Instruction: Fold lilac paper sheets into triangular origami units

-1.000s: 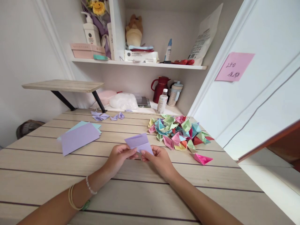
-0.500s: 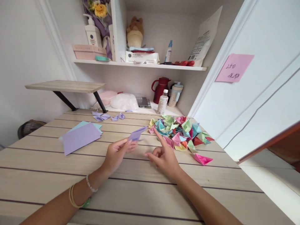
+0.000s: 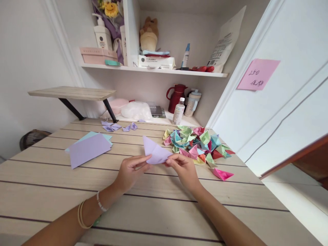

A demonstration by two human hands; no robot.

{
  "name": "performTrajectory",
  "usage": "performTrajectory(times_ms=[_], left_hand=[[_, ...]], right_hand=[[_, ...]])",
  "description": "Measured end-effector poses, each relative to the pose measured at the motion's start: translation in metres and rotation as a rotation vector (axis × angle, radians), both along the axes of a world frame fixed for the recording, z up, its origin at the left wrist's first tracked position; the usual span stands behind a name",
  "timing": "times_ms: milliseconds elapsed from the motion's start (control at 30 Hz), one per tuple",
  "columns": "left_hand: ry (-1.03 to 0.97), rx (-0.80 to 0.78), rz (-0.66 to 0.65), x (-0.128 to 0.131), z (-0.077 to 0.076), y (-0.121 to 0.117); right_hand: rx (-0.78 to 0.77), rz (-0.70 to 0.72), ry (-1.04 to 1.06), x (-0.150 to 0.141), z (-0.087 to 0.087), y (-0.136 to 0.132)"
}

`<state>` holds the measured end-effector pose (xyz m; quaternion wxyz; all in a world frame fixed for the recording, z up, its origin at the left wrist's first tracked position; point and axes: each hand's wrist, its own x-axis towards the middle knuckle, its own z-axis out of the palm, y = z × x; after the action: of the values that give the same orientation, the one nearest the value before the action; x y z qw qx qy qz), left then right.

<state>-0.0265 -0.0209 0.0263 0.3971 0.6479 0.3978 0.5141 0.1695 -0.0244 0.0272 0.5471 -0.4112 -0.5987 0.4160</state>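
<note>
A folded piece of purple paper point(image 3: 156, 152) is held up above the table between both hands, one corner pointing up and left. My left hand point(image 3: 132, 172) pinches its left lower edge between thumb and fingers. At the right corner, my right hand point(image 3: 185, 169) grips it with thumb and fingertips. Close beyond the right hand lies a heap of colourful folded paper boats point(image 3: 189, 140). One bright pink paper boat point(image 3: 222, 174) sits apart, right of that hand. To the left, purple paper sheets point(image 3: 89, 150) rest over light blue sheets point(image 3: 88, 135).
Several small purple folded papers point(image 3: 112, 127) lie near the table's back edge. Behind stand a plastic bottle point(image 3: 178, 112), a red jug point(image 3: 176, 97) and a patterned cup point(image 3: 192, 103). A small raised wooden shelf point(image 3: 71, 92) stands at the back left on black legs.
The purple paper has opened out into a wider shape facing me. My right hand, formerly apart with its index finger extended, has closed on the paper's right corner.
</note>
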Motion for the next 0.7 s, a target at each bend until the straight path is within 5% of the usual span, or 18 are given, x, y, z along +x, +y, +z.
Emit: performTrajectory(times_ms=[133,300,700], left_hand=[[0.092,0.056,0.038,0.002,0.002,-0.002],[0.029,-0.092,-0.017,0.007,-0.003,-0.004],[-0.164,-0.283,-0.072,0.019,-0.006,-0.008]], right_hand=[[-0.085,-0.011,0.117,-0.007,-0.005,0.001],[-0.135,-0.050,0.231,-0.014,-0.006,-0.001],[-0.102,-0.232,0.154,-0.018,-0.008,-0.002]])
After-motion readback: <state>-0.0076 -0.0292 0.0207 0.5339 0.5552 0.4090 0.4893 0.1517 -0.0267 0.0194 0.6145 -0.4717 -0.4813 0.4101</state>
